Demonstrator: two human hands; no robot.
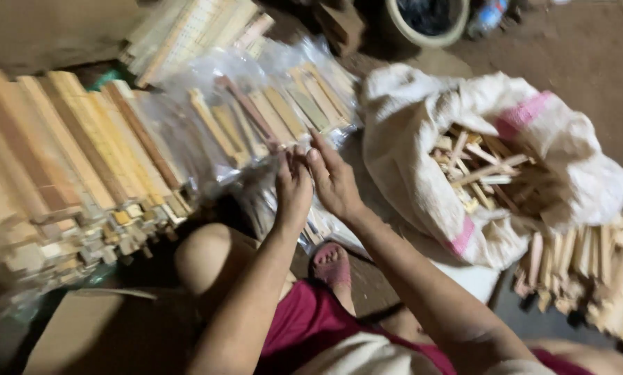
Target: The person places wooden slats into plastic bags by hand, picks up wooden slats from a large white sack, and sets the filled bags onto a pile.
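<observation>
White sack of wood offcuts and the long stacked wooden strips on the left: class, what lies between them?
In the head view, between the white sack and the stacked strips lie clear plastic bags of wooden sticks, with both hands, left and right, at their near edge.

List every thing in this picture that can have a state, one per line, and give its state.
Left hand: raised, fingers at the clear plastic bags; grip unclear.
Right hand: raised, fingers touching the same bags.
Clear plastic bags: filled with wooden sticks, lying flat.
White sack: open at the mouth, holding loose wood pieces.
Stacked wooden bars: lined up side by side.
Loose wood pile: heaped on the floor beside the sack.
Bucket: upright, dark inside.
</observation>
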